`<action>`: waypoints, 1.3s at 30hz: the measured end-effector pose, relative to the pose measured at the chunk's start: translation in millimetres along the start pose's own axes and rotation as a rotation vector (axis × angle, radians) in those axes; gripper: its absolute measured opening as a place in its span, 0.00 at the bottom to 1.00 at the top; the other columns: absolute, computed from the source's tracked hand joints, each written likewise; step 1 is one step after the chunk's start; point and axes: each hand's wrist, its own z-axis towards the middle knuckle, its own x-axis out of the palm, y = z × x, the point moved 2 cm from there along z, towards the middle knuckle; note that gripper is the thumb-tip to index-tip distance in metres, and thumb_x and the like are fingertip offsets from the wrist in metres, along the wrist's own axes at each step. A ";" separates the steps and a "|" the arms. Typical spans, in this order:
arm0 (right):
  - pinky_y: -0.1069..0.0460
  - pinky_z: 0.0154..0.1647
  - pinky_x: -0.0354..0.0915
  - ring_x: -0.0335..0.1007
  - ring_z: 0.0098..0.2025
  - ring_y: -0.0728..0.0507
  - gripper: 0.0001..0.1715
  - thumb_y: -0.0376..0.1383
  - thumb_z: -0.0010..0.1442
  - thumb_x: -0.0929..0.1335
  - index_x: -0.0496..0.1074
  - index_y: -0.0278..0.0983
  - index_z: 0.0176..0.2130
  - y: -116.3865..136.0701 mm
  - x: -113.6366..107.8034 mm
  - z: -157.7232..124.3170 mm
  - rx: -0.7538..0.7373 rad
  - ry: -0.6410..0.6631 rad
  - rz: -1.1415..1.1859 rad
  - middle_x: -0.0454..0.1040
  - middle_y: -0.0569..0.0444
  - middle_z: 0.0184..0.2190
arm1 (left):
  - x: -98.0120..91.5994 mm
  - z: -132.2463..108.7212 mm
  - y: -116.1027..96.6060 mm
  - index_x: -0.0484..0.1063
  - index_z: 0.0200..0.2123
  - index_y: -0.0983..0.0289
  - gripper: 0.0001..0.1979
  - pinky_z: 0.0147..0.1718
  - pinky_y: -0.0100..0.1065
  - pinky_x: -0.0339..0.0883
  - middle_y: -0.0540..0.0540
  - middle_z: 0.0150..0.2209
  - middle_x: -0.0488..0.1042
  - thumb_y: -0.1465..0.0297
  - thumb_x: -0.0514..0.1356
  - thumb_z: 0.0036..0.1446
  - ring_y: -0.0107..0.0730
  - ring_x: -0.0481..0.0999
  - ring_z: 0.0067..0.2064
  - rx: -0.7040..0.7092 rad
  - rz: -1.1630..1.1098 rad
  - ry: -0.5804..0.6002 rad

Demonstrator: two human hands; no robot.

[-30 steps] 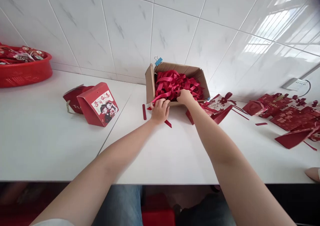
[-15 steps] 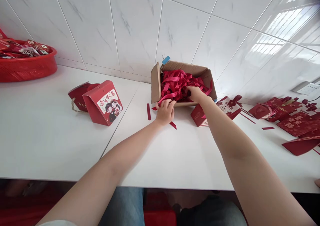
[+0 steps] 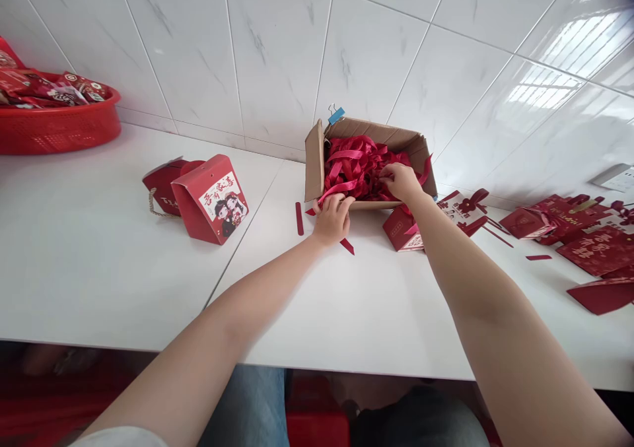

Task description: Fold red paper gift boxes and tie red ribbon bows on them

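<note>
A cardboard box (image 3: 313, 164) heaped with red satin ribbons (image 3: 354, 160) stands against the tiled wall. My left hand (image 3: 333, 219) is at its front left edge, fingers bent over the rim where a ribbon hangs across. My right hand (image 3: 400, 181) reaches into the box with its thumb and fingers pinched on the ribbons; the fingertips are partly hidden. Under my right forearm stands a small red gift box (image 3: 400, 229) with a ribbon on it. Short ribbon pieces, one a loose red strip (image 3: 299, 218), lie near my left hand.
Left on the white table (image 3: 123, 275) stands a red printed gift box (image 3: 208, 199), with a darker rope-handled one (image 3: 163, 186) behind it. A red plastic basket (image 3: 59, 129) of packets is at far left. Several red gift boxes (image 3: 587, 236) crowd the right. A blue binder clip (image 3: 335, 115) grips the cardboard box.
My right hand has risen slightly among the ribbons, showing more of its fingers. My left hand stays at the box rim. The whole view has shifted a little.
</note>
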 end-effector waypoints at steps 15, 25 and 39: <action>0.43 0.47 0.69 0.74 0.37 0.42 0.14 0.28 0.51 0.66 0.76 0.35 0.38 -5.6 -12.1 -17.8 0.111 -0.079 0.242 0.79 0.49 0.34 | -1.0 1.6 1.4 0.67 0.54 0.60 0.21 0.54 0.52 0.46 0.62 0.50 0.68 0.75 0.50 0.57 0.48 0.66 0.53 0.001 -0.022 0.007; 0.46 0.43 0.69 0.72 0.33 0.44 0.17 0.30 0.49 0.70 0.78 0.36 0.41 -5.2 -13.9 -20.2 0.047 -0.048 0.205 0.78 0.52 0.33 | -2.7 1.2 0.4 0.66 0.55 0.60 0.22 0.54 0.52 0.46 0.63 0.51 0.68 0.75 0.50 0.57 0.49 0.66 0.53 -0.001 -0.024 0.018; 0.43 0.49 0.70 0.75 0.46 0.41 0.15 0.44 0.59 0.66 0.72 0.37 0.41 5.9 -37.6 -25.0 0.217 -0.636 0.803 0.76 0.50 0.41 | -3.8 1.6 1.9 0.62 0.61 0.59 0.29 0.57 0.54 0.46 0.63 0.56 0.65 0.76 0.50 0.55 0.50 0.64 0.57 -0.023 -0.040 0.023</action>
